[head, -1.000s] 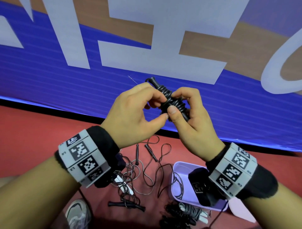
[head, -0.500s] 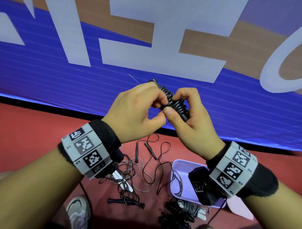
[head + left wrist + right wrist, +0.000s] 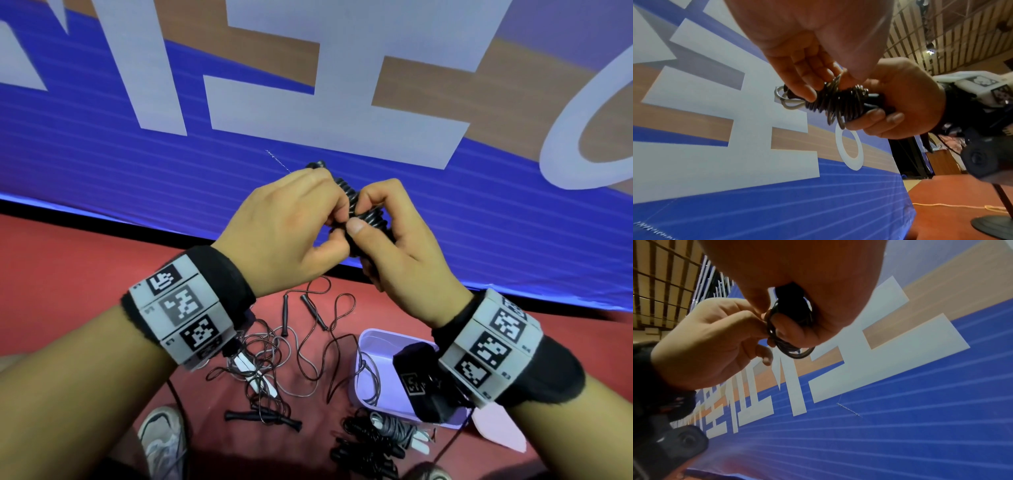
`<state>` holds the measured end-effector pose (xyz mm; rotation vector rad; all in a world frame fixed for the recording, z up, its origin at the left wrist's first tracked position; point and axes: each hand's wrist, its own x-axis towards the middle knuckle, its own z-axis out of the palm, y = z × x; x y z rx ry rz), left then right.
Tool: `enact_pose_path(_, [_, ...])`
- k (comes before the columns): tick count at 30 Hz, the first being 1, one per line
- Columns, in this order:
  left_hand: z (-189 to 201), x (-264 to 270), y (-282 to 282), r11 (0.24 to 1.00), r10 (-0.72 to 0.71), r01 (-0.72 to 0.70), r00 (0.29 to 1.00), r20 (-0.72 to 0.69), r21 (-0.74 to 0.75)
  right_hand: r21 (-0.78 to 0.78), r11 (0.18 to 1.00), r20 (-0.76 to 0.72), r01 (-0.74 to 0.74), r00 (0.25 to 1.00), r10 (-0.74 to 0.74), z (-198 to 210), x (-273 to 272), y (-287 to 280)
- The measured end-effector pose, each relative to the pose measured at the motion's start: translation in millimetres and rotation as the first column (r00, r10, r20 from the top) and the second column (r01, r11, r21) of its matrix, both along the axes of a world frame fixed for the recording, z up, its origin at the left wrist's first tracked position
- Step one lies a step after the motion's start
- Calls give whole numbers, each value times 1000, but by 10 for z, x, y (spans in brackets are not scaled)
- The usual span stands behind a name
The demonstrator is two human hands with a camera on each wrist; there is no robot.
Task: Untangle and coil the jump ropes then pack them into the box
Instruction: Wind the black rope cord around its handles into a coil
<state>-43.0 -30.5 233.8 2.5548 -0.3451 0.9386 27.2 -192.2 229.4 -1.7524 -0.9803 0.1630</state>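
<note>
- The left hand (image 3: 287, 233) pinches a turn of the black jump rope bundle (image 3: 364, 216) between its thumb and curled fingers (image 3: 803, 86), at the end of the bundle away from the right palm.
- The right hand (image 3: 404, 246) has its fingers (image 3: 875, 118) and thumb clamped round the bundle's handles, and the wound cord sits against its palm.
- The bundle is held in the air in front of a blue banner (image 3: 171, 164), well above the red floor (image 3: 68, 281).
- Judgement: the wrap is at its last turns or the tuck of the loose end. If the left pinch slips, the springy cord could spring open and several turns would come undone. A loose tuck could also let the coil unwind once it is in the box.
- Below, a tangle of ropes (image 3: 274, 359) lies on the floor, with one strand trailing over the rim of the lilac box (image 3: 376, 337). Coiled ropes (image 3: 380, 438) lie just beside the box, so much of the task remains.
- Compared with a second ago, the left thumb and forefinger have closed in on the bundle and now touch the right thumb. Less of the bundle's top end shows above the left knuckles. The things on the floor lie as they did.
</note>
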Motion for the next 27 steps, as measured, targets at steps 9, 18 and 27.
enact_pose_path(9, [-55,14,-128,995,80,-88,987,137,50,68,996,-79,58,995,-53,-4,-24,56])
enact_pose_path(18, [-77,-43,-143,981,-33,53,993,109,-184,147,983,-125,110,988,-92,48,10,0])
enact_pose_path(27, [-37,-47,-174,939,-23,34,999,34,-343,49,985,90,167,981,-171,52,48,-89])
